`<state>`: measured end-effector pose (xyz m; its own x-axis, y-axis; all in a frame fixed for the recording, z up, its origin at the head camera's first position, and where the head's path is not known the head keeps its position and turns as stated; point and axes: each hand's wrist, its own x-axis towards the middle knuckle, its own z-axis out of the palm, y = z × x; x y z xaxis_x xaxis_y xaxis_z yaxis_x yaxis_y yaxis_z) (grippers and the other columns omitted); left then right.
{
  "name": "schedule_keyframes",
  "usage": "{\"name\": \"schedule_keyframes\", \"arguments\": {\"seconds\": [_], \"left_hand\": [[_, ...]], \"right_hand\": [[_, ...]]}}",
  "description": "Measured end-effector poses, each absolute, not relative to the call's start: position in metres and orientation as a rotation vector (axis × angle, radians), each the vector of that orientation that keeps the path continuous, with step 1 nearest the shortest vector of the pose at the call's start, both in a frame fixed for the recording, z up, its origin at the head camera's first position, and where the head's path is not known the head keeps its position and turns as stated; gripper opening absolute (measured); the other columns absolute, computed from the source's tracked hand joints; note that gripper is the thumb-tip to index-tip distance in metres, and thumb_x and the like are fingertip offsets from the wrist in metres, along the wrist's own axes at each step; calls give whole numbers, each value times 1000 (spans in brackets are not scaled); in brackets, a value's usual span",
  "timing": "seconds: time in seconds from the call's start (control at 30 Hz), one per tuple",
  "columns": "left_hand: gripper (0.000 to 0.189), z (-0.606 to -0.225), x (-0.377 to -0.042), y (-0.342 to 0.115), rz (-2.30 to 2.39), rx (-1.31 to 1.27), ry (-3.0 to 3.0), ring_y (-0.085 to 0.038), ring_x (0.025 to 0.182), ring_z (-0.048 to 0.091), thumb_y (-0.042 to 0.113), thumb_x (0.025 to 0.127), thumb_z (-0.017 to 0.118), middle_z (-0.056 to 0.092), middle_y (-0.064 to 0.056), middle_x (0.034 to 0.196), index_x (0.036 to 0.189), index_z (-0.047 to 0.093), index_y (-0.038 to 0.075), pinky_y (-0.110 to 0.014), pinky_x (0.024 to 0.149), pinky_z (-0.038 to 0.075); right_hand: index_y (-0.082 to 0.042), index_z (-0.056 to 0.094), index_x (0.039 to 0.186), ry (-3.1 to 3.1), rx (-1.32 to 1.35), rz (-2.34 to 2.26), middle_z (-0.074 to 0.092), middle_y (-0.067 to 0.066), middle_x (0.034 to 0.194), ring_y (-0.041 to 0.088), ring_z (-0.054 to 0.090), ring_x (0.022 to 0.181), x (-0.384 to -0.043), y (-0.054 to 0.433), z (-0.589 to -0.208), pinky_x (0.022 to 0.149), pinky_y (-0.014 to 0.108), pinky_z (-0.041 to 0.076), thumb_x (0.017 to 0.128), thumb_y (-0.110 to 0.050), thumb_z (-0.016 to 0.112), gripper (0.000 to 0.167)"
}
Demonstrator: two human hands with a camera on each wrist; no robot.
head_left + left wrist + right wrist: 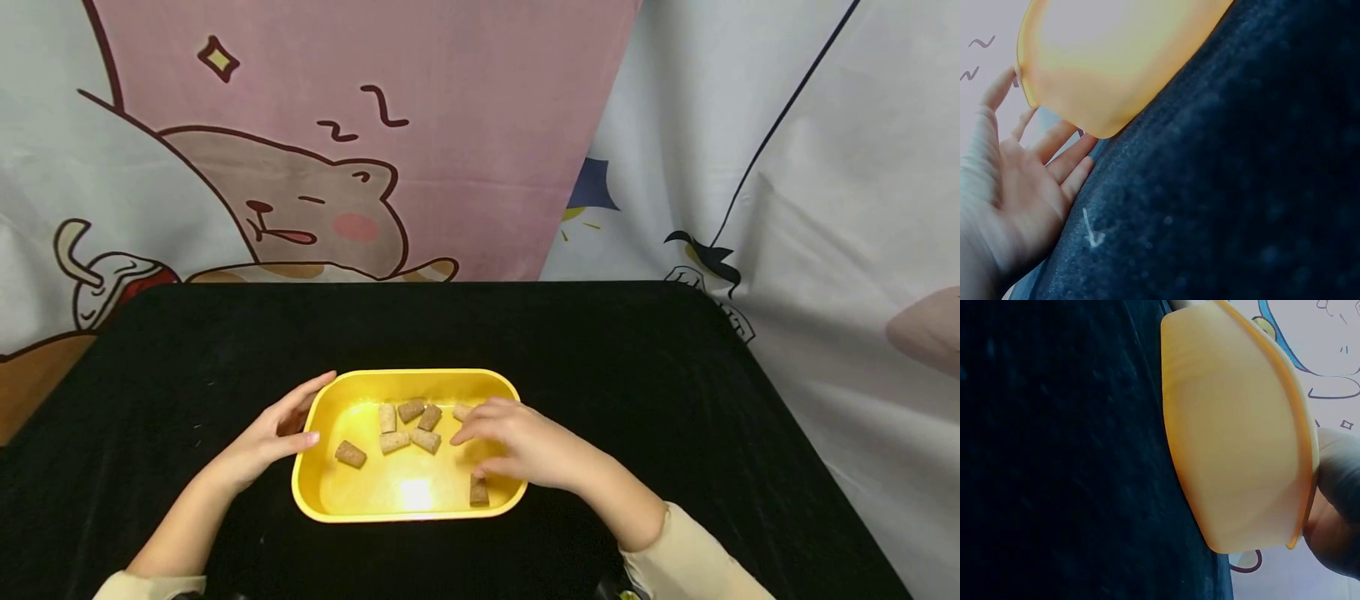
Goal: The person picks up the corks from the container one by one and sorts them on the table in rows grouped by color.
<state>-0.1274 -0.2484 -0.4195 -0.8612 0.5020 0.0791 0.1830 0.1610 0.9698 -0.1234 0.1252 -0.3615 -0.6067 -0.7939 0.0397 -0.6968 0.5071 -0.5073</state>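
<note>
A yellow rectangular tray [360,516] with rounded corners holds several cork stoppers, some pale tan and some darker brown. At its left end is my left hand [258,442], fingers spread along the outside and thumb at the rim. The left wrist view shows these fingers fairly straight against the tray wall [1085,106]. My right hand [532,442] reaches over the right end of the tray, fingers loosely bent and apart. Its thumb tip overlaps a brown cork [478,492] at the near right corner, and its fingers partly cover a pale cork [461,412].
More corks lie grouped in the tray's middle, among them a pale cork [394,442]; a brown cork [350,454] lies apart at the left. Beneath is a black cloth-covered table [600,350], with a printed curtain [480,125] behind it.
</note>
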Motion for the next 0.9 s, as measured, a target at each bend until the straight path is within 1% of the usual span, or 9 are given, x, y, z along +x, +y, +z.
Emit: {"name": "schedule_keyframes", "arguments": {"seconds": [0.13,0.37,0.43,0.6,0.8,0.9], "left_hand": [[64,-420,-127,-248,1762,660,2166,-18,116,54,5,93,51,37,-30,142,150,23,4,-34,87,48],[65,-421,-128,-249,1761,640,2153,-19,116,53,6,92,51,36,-30,142,150,23,6,-35,87,48],[65,-421,-128,-249,1761,641,2150,-20,116,53,6,92,51,35,-30,143,150,23,6,-36,87,48],[65,-420,-128,-249,1752,637,2151,-18,116,53,6,92,52,35,-30,143,150,22,6,-35,87,48],[65,-418,-128,-249,1747,627,2143,-18,116,53,7,92,52,35,-30,143,151,23,7,-35,87,48],[65,-418,-128,-249,1751,641,2138,-19,116,53,7,93,52,35,-31,143,150,22,6,-35,87,48]], "right_hand": [[-17,68,113,2482,-1301,-632,59,2,130,20,46,126,-129,125,-359,105,40,34,80,-20,76,34],[-24,71,106,2397,-1286,-537,63,-14,117,16,44,129,-135,121,-356,106,39,32,78,-8,75,32],[-26,72,104,2393,-1275,-510,63,-17,113,13,47,124,-135,120,-355,105,38,33,78,-8,75,32],[-27,73,98,2400,-1309,-412,64,-21,101,4,53,106,-136,116,-354,98,32,38,76,-8,76,29],[-28,75,93,2396,-1359,-312,63,-22,94,1,53,95,-137,112,-352,92,28,40,73,-6,77,30],[-29,75,92,2389,-1348,-280,62,-22,92,1,53,93,-137,110,-350,90,28,40,73,-7,78,30]]}}
